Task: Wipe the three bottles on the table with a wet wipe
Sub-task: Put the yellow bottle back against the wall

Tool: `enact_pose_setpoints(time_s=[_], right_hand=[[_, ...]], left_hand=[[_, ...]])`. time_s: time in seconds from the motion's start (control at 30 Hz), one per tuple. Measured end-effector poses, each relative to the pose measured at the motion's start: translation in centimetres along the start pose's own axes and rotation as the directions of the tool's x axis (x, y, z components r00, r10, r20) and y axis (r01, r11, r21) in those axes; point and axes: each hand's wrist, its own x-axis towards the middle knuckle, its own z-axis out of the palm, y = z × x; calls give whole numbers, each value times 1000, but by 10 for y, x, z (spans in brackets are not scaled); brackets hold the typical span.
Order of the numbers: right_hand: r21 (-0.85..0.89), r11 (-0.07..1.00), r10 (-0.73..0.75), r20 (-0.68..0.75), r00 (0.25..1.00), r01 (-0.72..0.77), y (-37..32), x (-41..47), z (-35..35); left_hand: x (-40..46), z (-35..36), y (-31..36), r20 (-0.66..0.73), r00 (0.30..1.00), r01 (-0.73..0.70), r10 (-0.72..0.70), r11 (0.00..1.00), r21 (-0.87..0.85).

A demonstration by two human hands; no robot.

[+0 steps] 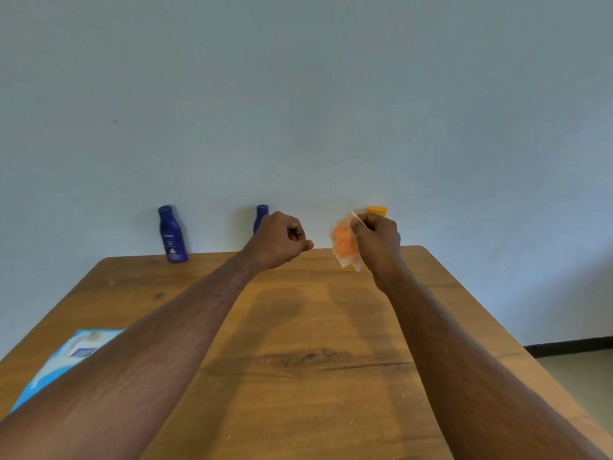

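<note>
While pinched (right fingers point(360, 224)): wipe point(345, 242).

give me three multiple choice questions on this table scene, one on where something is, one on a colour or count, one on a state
1. Where does the blue-and-white packet lie?
A. on the near left part of the table
B. against the wall beside the bottles
C. in the left hand

2. How many dark blue bottles stand at the far edge of the table?
A. one
B. two
C. three

3. What is the right hand doing?
A. lying flat on the table
B. gripping the orange-capped bottle
C. holding a crumpled wipe in the air

Answers:
1. A, the packet sits near the person, partly hidden under the left forearm.
2. B, the left blue bottle and the middle blue bottle are dark blue; the third bottle shows only an orange top.
3. C, its fingers pinch the wipe above the table, while the left hand is a closed, empty fist.
</note>
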Motion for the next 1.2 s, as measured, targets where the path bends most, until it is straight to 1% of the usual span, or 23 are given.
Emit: enact_pose_setpoints(time_s=[0.17,0.37,0.53,0.73,0.83,0.97,1.07,1.2], right_hand=[[8,997,-75,77,994,75,-27,-38,29],[-4,993,-117,177,977,119,-49,-51,88],[13,993,-119,249,961,120,-77,-47,144],[-17,990,-124,383,915,141,-119,-65,210],[-36,988,-119,441,889,149,-138,-84,248],[-56,995,-46,521,852,88,-161,-120,302],[-57,998,2,593,805,39,-178,-156,343],[-110,993,42,667,743,42,-196,-201,398]], left_hand=[[-47,-51,-20,-55,998,42,-43,999,-11],[-73,-98,-63,-126,988,91,-87,996,21],[-82,-144,-95,-182,972,147,-147,989,-12],[-102,-204,-119,-232,942,238,-243,970,-50],[-122,-238,-134,-257,919,295,-300,954,-58],[-167,-282,-155,-260,873,407,-413,910,-78],[-208,-315,-176,-241,824,506,-514,857,-97],[-263,-358,-212,-238,736,624,-634,771,-126]])
